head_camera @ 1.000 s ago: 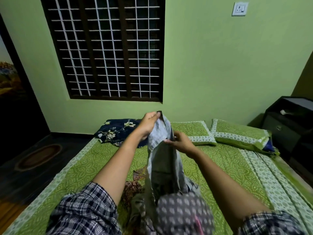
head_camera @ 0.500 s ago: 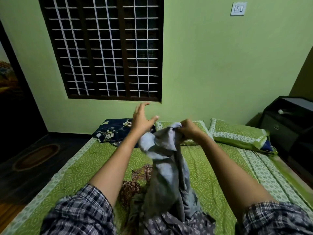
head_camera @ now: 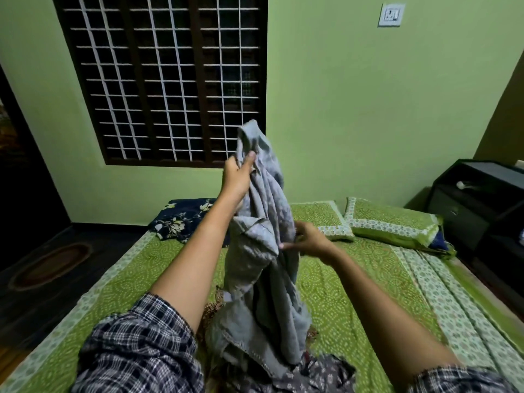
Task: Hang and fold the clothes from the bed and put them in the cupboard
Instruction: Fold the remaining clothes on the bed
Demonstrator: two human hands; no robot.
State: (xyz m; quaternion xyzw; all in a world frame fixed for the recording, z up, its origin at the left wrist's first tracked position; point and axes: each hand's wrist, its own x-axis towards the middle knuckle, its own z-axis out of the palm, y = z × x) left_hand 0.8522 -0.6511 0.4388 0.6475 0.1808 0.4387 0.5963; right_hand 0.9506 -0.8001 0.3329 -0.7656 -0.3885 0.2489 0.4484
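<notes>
A grey garment [head_camera: 263, 251] hangs in the air above the bed [head_camera: 354, 293], its lower end trailing onto a pile of clothes. My left hand [head_camera: 236, 178] grips it near the top, thumb pressed over the cloth. My right hand [head_camera: 307, 239] is lower, at the garment's right edge, with fingers reaching into the fabric; the hand is blurred and its grip is unclear. A grey patterned garment [head_camera: 317, 375] and a brown printed one [head_camera: 211, 306] lie under the hanging cloth at the near edge of the bed.
The bed has a green patterned sheet, two green pillows [head_camera: 394, 222] and a dark floral pillow [head_camera: 181, 219] at the head. A barred window [head_camera: 170, 80] fills the wall behind. A dark cabinet [head_camera: 482, 199] stands on the right, dark floor with a mat [head_camera: 49, 265] on the left.
My left hand, free half a second ago, has taken the grey garment and lifted it higher. My right hand has dropped from the top of the cloth to its middle.
</notes>
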